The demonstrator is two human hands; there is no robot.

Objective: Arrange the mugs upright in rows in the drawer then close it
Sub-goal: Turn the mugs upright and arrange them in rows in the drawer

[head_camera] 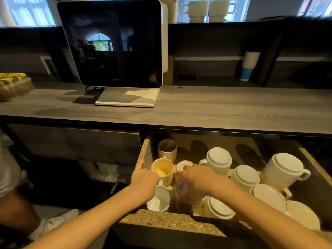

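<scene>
My left hand [143,178] pinches the near rim of the upright ribbed mug [162,169] by the drawer's [146,151] left wall, forefinger straight toward 11 o'clock. My right hand [197,178] is nearer the work. Its fingers [190,168] curl over an upturned pink mug [181,164] at its 11 o'clock, axis vertical, base up. A blurred mug [181,190] lies at its 7 o'clock, and I cannot tell which of the two they clasp.

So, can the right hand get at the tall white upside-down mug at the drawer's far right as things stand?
Probably yes: the tall white mug sits uncovered in the open drawer, nothing above it. But the right hand grips a blurred mug just now.
</scene>
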